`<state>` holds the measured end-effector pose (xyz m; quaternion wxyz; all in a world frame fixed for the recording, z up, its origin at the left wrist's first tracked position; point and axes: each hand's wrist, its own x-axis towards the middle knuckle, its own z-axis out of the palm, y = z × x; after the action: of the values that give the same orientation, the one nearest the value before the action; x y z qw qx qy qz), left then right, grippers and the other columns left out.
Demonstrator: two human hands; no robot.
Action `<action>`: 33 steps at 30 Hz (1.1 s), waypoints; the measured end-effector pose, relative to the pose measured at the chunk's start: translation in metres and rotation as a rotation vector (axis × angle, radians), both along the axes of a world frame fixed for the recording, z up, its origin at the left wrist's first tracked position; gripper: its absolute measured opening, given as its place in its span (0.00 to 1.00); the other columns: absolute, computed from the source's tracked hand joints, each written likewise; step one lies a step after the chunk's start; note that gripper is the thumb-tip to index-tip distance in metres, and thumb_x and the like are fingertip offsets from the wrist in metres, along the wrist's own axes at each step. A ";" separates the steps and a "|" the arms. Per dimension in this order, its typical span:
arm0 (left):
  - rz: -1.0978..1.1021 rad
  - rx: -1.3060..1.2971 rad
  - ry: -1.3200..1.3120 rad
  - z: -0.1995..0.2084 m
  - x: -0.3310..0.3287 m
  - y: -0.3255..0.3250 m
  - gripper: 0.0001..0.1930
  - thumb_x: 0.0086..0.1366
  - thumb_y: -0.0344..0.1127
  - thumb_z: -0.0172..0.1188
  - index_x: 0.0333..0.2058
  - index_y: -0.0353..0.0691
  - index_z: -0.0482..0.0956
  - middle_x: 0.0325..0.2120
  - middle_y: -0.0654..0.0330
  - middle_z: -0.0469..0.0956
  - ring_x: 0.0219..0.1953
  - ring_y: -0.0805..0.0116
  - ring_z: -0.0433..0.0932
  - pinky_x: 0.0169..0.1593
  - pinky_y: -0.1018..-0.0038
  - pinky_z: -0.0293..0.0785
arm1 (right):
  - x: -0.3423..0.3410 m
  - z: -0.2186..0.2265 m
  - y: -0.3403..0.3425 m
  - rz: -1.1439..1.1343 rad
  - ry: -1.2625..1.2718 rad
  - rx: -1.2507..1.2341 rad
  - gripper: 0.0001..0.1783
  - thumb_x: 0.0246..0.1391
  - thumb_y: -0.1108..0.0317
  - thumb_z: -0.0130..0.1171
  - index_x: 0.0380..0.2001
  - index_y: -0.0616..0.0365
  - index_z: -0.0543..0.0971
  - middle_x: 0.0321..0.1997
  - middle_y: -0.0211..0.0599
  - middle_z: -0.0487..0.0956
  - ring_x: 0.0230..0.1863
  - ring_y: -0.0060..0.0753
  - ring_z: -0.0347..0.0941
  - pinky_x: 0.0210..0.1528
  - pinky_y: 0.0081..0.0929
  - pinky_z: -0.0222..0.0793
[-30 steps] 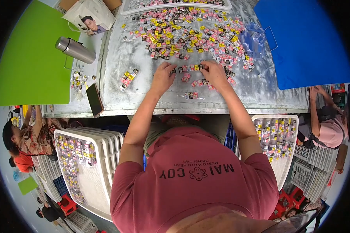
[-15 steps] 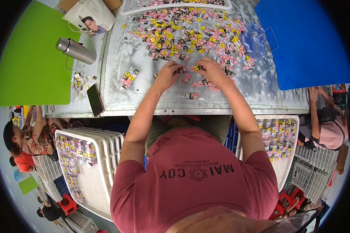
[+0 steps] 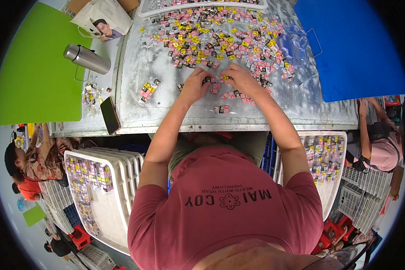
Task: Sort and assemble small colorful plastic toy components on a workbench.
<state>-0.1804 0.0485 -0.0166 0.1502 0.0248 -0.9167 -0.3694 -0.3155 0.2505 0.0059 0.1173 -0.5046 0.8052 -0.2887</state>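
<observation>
Both hands meet over the metal table, with a short row of small pink, black and yellow packets [image 3: 218,79] between their fingertips. My left hand [image 3: 194,85] is closed at the row's left end. At the right end my right hand [image 3: 240,80] pinches the row with thumb and fingers. Just below the row lie a few loose pink packets [image 3: 214,88]. Closer to the table's front edge is a short flat strip of packets in clear film [image 3: 221,110]. Another group of pink, yellow and black packets [image 3: 149,92] rests to the left.
A wide heap of loose packets [image 3: 202,38] spreads beyond my hands, below a white tray [image 3: 202,6]. Clear plastic pieces [image 3: 294,47] sit at right. A steel flask [image 3: 87,58] and a phone [image 3: 110,115] are at left. Stacked trays [image 3: 108,218] flank me; co-workers are on both sides.
My right hand has shifted slightly left, bringing the hands a little closer together around the packet row. The surrounding packets look the same.
</observation>
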 end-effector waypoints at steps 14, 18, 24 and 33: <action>-0.056 0.090 -0.031 0.035 0.044 0.008 0.15 0.57 0.27 0.71 0.45 0.38 0.85 0.38 0.56 0.78 0.33 0.62 0.79 0.39 0.69 0.77 | 0.044 0.028 0.019 0.033 0.016 -0.007 0.17 0.55 0.68 0.68 0.48 0.58 0.83 0.42 0.46 0.75 0.45 0.52 0.75 0.49 0.43 0.72; -0.123 0.119 -0.092 0.045 0.090 0.035 0.14 0.58 0.28 0.70 0.45 0.37 0.85 0.39 0.55 0.78 0.35 0.60 0.80 0.40 0.69 0.77 | 0.098 0.033 0.053 0.006 -0.023 -0.027 0.16 0.55 0.69 0.68 0.47 0.58 0.83 0.41 0.45 0.75 0.44 0.52 0.75 0.46 0.43 0.72; -0.213 0.043 -0.139 0.033 0.104 0.050 0.15 0.58 0.26 0.68 0.46 0.38 0.84 0.41 0.52 0.78 0.42 0.52 0.81 0.45 0.63 0.79 | 0.130 0.017 0.075 -0.053 -0.120 -0.057 0.16 0.53 0.73 0.69 0.46 0.59 0.82 0.41 0.45 0.76 0.42 0.52 0.77 0.44 0.43 0.73; -0.089 0.068 -0.065 0.020 0.094 0.052 0.12 0.58 0.26 0.69 0.42 0.38 0.84 0.35 0.53 0.76 0.37 0.54 0.80 0.40 0.64 0.77 | 0.126 -0.005 0.076 -0.208 -0.098 -0.168 0.16 0.51 0.71 0.72 0.44 0.59 0.82 0.40 0.42 0.75 0.42 0.49 0.76 0.45 0.41 0.73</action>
<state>-0.0862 0.1007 0.0038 0.1028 0.0011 -0.9083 -0.4054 -0.1895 0.3261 0.0010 0.0833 -0.4117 0.8194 -0.3902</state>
